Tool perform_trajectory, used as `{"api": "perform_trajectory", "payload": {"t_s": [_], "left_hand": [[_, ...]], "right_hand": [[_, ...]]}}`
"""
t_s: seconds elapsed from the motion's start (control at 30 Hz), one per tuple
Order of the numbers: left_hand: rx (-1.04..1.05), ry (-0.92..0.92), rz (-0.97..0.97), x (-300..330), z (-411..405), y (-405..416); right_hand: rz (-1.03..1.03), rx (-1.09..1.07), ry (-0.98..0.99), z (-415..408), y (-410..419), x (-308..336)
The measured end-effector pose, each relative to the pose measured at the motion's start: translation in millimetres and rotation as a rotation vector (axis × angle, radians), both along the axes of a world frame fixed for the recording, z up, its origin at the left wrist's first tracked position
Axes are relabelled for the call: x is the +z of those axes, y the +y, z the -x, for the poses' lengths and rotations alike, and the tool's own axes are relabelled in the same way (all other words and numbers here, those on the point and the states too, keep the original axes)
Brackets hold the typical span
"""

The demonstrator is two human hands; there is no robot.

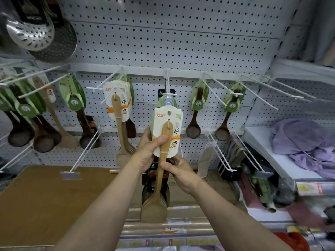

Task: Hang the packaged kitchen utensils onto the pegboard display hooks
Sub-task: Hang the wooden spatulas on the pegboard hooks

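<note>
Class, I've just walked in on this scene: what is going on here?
A person is stocking a shop pegboard with packaged wooden utensils. The left hand grips the white card of a wooden spatula, while the right hand pinches its handle. The card's hole sits just below the centre hook, not yet on it. Similar spatulas and dark ladles already hang alongside.

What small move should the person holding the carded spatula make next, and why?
Probably lift the spatula so the card's hole meets the hook tip just above. Both hands grip it, left hand on the card, right hand on the handle, and the hole is not yet threaded.
</note>
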State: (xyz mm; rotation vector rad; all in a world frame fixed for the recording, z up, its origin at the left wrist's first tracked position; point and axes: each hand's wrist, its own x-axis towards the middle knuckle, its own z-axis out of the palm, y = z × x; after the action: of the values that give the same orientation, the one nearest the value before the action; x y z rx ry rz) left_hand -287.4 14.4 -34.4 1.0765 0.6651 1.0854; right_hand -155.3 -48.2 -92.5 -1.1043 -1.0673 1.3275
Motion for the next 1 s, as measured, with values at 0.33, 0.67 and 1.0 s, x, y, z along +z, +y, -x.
{"api": "perform_trajectory", "payload": {"t_s": [0.33,0.67,1.0], "left_hand": [[0.004,-0.011,-0.002,-0.6,-0.8,-1.0],[-0.042,0.02,-0.035,-2.7,2.9,8.2],[-0.012,-0.016,-0.083,-15.0,0.6,-7.0]], "right_hand": [[0.012,0.026,-0.046,-0.2,-4.0,5.3],[-0.001,0.015,-0.221,-2.3,0.4,5.8],[-0.014,-0.004,-0.219,-2.9,-10.0,-2.6]]}}
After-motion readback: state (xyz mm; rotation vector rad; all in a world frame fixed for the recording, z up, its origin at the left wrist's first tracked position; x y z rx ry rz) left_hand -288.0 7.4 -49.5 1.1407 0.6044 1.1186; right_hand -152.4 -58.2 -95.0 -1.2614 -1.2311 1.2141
